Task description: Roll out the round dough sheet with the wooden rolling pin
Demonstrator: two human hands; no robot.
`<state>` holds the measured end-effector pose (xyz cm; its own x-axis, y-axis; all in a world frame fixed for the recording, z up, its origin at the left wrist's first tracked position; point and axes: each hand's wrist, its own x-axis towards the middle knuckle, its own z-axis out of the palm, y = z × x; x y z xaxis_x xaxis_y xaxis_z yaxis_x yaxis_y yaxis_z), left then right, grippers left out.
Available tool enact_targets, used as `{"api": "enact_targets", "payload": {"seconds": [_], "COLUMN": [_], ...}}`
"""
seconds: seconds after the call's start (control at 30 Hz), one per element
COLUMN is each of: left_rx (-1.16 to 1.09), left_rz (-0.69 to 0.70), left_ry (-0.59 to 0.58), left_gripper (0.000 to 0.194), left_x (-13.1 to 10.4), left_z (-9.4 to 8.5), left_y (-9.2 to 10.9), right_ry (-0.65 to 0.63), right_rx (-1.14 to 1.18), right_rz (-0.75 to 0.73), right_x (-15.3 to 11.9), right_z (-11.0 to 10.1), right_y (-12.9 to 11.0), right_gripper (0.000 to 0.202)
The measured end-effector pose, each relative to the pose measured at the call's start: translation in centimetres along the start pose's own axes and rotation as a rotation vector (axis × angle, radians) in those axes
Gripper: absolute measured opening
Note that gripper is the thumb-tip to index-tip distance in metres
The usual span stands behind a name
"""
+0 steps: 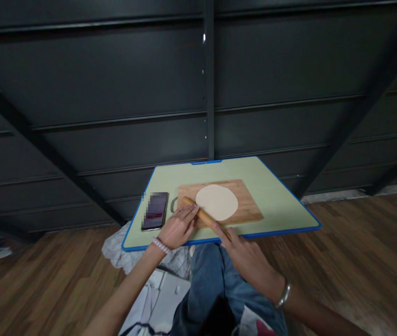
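A wooden rolling pin (205, 217) lies aslant at the lower left edge of a round, flat sheet of dough (217, 201). My left hand (179, 226) has its fingers closed over the pin near its far left end. Around the near right end, the fingers of my right hand (242, 249) are wrapped. Beneath the dough is a wooden cutting board (249, 207) with a metal loop handle (173, 205) on its left side. The dough looks smooth and pale, and the pin touches or slightly overlaps its edge; I cannot tell which.
The board rests on a small pale green table (275, 200) with a blue rim. A phone (155, 211) lies left of the board. Dark metal panels (131, 79) rise behind the table. My legs in jeans (205, 275) are below its near edge, beside crumpled cloth (114, 245).
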<state>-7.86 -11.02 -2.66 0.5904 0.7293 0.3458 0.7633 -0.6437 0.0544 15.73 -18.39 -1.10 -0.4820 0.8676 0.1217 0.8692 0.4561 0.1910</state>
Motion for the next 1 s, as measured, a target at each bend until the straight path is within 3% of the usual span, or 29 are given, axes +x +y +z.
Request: {"api": "enact_targets", "payload": {"seconds": [0.27,0.4,0.57,0.73,0.87,1.0], "left_rx": [0.023,0.076,0.168,0.123,0.117,0.138], "left_rz": [-0.076,-0.161,-0.237,-0.258,-0.290,-0.396], "left_ry": [0.045,0.013,-0.018,0.063,0.083,0.036], "left_gripper": [0.038,0.033,0.027,0.043,0.063,0.058], "left_x": [1.5,2.4,2.5,2.0,3.4,6.9], "left_z": [0.5,0.3,-0.2,1.4,3.1,3.4], "left_y": [1.5,2.6,4.8,6.0,5.2,2.9], "right_ry": [0.137,0.175,0.191,0.223,0.295,0.299], "right_rx": [0.120,0.056,0.071,0.170,0.247,0.269], "right_rz": [-0.221,-0.230,-0.207,-0.157,-0.107,-0.075], "right_x": [1.6,2.7,3.0,3.6,5.8,10.4], "right_z": [0.4,1.3,2.3,3.3,4.1,4.9], "right_y": [8.2,10.7,11.3,10.9,10.1,10.5], "right_gripper": [0.058,0.054,0.055,0.047,0.039,0.041]}}
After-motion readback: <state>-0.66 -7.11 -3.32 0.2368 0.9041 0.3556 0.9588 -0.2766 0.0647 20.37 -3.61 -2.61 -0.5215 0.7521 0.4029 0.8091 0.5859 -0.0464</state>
